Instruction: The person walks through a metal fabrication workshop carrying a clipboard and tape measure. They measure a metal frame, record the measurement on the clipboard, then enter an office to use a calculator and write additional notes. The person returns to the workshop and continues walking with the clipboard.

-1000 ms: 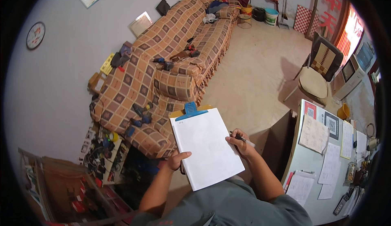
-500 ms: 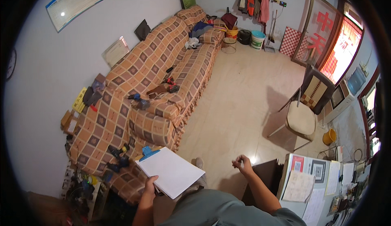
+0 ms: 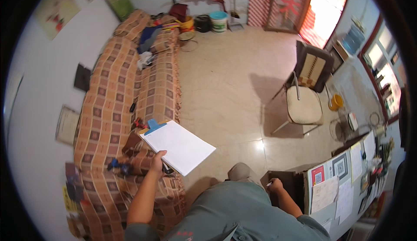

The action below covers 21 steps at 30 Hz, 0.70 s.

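Head view: one clipboard (image 3: pixel 153 126), blue clip at its far-left end, raised in the air, overlapping the sofa's front edge in view. White paper (image 3: pixel 182 147), face up, under the clip. Left grip (image 3: pixel 157 162): closed on the clipboard's near-left edge, thumb over the paper, other fingers mostly hidden. Right grip (image 3: pixel 275 186): right of and nearer than the clipboard, well apart from it, curled around a small pale object (image 3: pixel 269 183), too small to identify.

Left of the clipboard: long sofa (image 3: pixel 104 97), orange-brown checked cover; on it, one blue-and-black tool (image 3: pixel 120 166), near the clipboard. Beyond the clipboard: pale glossy floor (image 3: pixel 217 80). Right of the clipboard, well apart: chair (image 3: pixel 305 106), cream seat, dark back; nearer, bench (image 3: pixel 355 189) with several paper sheets (image 3: pixel 324 195). Farthest beyond the clipboard: white bucket (image 3: pixel 218 23), blue rim, beside a black bucket (image 3: pixel 202 24).
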Each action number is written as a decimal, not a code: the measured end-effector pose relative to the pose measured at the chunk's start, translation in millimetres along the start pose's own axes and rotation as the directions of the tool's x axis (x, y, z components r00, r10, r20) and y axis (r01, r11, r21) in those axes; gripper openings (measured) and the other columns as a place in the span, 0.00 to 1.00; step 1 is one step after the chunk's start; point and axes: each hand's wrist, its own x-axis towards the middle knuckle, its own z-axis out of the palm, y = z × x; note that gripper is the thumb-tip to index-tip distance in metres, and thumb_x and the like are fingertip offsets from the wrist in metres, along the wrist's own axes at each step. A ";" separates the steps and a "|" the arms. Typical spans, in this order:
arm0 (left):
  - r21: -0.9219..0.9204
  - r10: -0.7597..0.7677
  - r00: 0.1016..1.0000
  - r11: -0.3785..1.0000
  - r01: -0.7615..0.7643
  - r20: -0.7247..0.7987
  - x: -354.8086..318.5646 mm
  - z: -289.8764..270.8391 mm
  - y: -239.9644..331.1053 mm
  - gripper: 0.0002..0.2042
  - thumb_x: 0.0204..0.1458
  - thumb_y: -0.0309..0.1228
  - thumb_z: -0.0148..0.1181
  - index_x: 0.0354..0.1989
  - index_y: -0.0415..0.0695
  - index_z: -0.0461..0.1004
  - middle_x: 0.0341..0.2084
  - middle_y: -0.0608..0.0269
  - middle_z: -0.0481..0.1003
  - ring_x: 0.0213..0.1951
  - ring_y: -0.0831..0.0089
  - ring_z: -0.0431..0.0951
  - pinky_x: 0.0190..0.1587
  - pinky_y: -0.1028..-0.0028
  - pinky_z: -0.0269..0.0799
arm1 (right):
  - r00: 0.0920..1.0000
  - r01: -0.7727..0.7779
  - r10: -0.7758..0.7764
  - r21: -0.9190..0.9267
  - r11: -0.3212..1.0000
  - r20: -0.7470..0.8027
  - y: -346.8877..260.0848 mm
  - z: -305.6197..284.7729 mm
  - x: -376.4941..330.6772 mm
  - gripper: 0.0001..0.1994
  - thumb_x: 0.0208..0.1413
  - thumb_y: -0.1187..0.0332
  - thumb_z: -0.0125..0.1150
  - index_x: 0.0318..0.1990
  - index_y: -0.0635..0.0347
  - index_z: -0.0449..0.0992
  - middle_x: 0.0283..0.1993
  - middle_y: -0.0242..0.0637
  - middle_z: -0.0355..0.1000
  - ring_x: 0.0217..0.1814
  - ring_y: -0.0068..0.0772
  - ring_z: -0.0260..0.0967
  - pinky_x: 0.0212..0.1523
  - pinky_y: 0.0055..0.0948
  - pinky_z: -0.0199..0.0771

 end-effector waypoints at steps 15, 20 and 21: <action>-0.003 -0.248 0.770 0.953 0.304 -0.588 269.5 -19.6 -75.2 0.20 0.47 0.38 0.55 0.44 0.36 0.73 0.38 0.48 0.75 0.43 0.55 0.77 0.48 0.60 0.73 | 0.985 -0.133 0.126 0.052 0.990 0.118 -123.5 -147.7 344.1 0.14 0.33 0.67 0.70 0.32 0.60 0.80 0.32 0.47 0.79 0.38 0.47 0.78 0.41 0.41 0.77; 0.086 -0.304 0.663 0.869 0.488 -0.684 300.9 0.1 -93.1 0.21 0.47 0.40 0.55 0.44 0.34 0.73 0.40 0.44 0.75 0.44 0.51 0.77 0.49 0.59 0.72 | 0.995 0.034 0.017 0.481 0.876 -0.102 -189.6 -289.4 467.4 0.11 0.38 0.73 0.71 0.33 0.59 0.79 0.32 0.43 0.79 0.29 0.36 0.77 0.34 0.35 0.76; 0.126 -0.306 0.667 0.847 0.516 -0.680 318.1 7.2 -93.5 0.22 0.47 0.40 0.55 0.44 0.33 0.73 0.40 0.43 0.75 0.45 0.51 0.77 0.49 0.58 0.72 | 0.996 0.012 0.042 0.583 0.813 -0.079 -199.9 -309.2 486.6 0.10 0.40 0.74 0.71 0.33 0.59 0.79 0.31 0.41 0.79 0.27 0.32 0.77 0.32 0.32 0.76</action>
